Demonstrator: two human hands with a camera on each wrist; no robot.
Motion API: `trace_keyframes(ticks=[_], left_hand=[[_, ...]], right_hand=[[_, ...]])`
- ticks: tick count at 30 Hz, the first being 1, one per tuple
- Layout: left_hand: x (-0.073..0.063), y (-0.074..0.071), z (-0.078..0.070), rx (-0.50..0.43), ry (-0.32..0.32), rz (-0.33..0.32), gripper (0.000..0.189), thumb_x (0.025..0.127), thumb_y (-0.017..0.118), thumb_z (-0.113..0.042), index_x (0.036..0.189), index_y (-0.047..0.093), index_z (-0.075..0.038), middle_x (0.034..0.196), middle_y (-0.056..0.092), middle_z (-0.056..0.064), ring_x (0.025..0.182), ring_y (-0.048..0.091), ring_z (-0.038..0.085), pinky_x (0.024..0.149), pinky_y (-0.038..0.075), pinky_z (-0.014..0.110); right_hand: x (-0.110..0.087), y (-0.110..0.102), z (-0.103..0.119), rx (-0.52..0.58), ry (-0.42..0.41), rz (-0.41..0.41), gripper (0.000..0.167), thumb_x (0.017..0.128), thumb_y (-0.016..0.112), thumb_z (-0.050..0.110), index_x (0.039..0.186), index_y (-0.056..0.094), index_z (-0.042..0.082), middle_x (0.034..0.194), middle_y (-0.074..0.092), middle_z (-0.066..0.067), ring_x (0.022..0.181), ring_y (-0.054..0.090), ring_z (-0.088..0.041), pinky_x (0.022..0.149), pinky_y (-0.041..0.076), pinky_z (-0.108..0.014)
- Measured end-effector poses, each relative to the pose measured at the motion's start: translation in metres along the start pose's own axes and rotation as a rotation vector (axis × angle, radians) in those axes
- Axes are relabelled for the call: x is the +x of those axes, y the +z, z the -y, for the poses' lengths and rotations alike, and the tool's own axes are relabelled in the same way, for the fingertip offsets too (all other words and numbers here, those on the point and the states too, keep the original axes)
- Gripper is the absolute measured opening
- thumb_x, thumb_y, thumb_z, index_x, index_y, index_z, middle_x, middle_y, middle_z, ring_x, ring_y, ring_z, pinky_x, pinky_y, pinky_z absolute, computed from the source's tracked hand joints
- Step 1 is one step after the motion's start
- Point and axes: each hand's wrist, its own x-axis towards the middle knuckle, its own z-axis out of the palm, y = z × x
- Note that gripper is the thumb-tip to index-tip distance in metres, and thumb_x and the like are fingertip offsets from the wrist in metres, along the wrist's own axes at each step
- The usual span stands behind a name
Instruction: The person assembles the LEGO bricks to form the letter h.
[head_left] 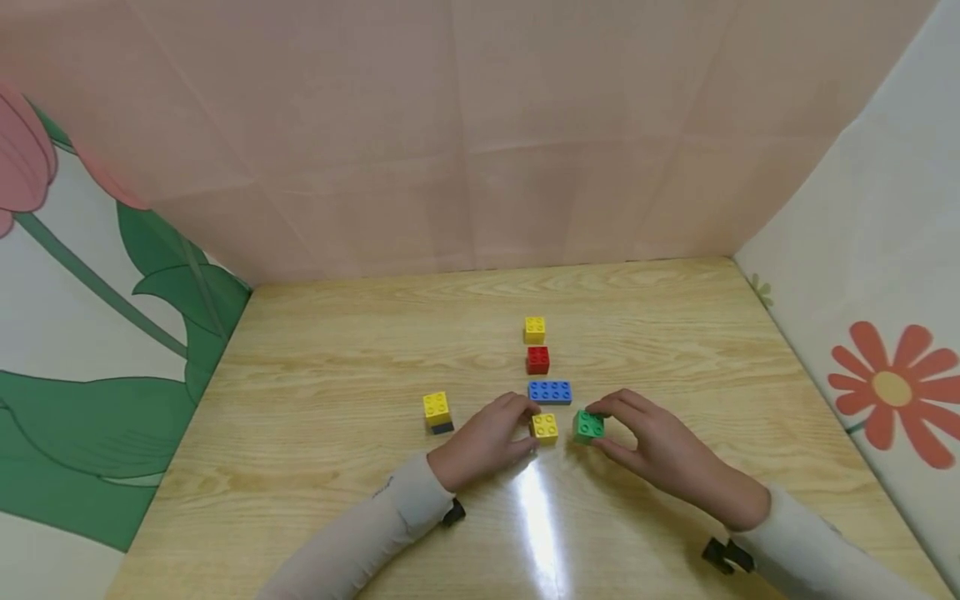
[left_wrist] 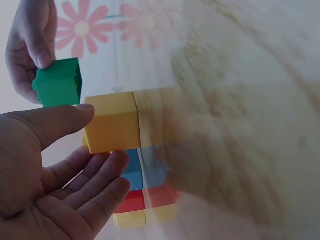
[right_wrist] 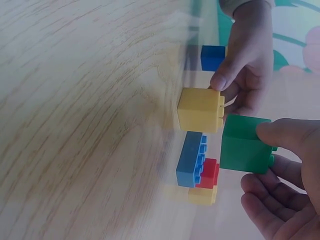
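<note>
My left hand [head_left: 486, 440] pinches a yellow brick [head_left: 544, 428] between thumb and fingers. In the left wrist view this yellow brick [left_wrist: 112, 122] sits on the table. Just right of it, my right hand [head_left: 660, 446] grips a green brick [head_left: 588, 425] by two opposite sides. The right wrist view has the green brick [right_wrist: 245, 144] held up off the table, studs facing up, apart from the yellow one. Beyond the hands lie a long blue brick [head_left: 550, 392], a red brick [head_left: 537, 360] and another yellow brick [head_left: 535, 329], in a line going away from me.
Left of my left hand, a yellow brick [head_left: 436, 408] stands on a dark blue brick [head_left: 442, 428]. The wooden table [head_left: 337, 350] meets a pink cloth [head_left: 465, 167] at its back edge. Flower-printed panels [head_left: 892, 388] flank it on both sides.
</note>
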Motion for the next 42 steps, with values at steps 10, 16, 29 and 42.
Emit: trace_keyframes(ticks=[10, 16, 29, 42], left_hand=[[0.001, -0.001, 0.000, -0.001, -0.001, 0.006, 0.038, 0.091, 0.070, -0.029, 0.125, 0.058, -0.014, 0.119, 0.058, -0.004, 0.107, 0.055, 0.006, 0.095, 0.046, 0.022], [-0.001, -0.002, 0.000, -0.001, -0.009, 0.023, 0.037, 0.091, 0.071, -0.029, 0.123, 0.058, -0.015, 0.116, 0.058, -0.005, 0.104, 0.055, 0.004, 0.092, 0.046, 0.021], [-0.003, -0.003, 0.001, -0.010, 0.016, 0.035, 0.034, 0.090, 0.072, -0.027, 0.119, 0.060, -0.014, 0.111, 0.059, -0.006, 0.101, 0.056, 0.004, 0.089, 0.047, 0.020], [-0.004, -0.006, 0.002, 0.002, 0.031, 0.052, 0.036, 0.090, 0.072, -0.030, 0.121, 0.060, -0.015, 0.111, 0.059, -0.009, 0.101, 0.057, 0.004, 0.089, 0.047, 0.019]], right_hand=[[0.002, 0.002, 0.002, 0.021, 0.011, 0.011, 0.041, 0.078, 0.083, 0.018, 0.115, 0.065, 0.014, 0.109, 0.060, 0.009, 0.097, 0.060, -0.007, 0.078, 0.056, -0.029], [0.004, 0.002, 0.005, 0.016, 0.006, 0.004, 0.041, 0.078, 0.083, 0.017, 0.115, 0.065, 0.014, 0.109, 0.060, 0.009, 0.097, 0.061, -0.008, 0.079, 0.056, -0.030], [0.012, 0.005, 0.013, 0.036, -0.017, 0.002, 0.040, 0.079, 0.082, 0.018, 0.115, 0.065, 0.013, 0.112, 0.060, 0.007, 0.100, 0.061, -0.011, 0.081, 0.056, -0.030], [0.020, 0.009, 0.018, 0.054, 0.005, 0.051, 0.042, 0.080, 0.082, 0.021, 0.118, 0.064, 0.015, 0.112, 0.059, 0.008, 0.101, 0.061, -0.009, 0.081, 0.055, -0.028]])
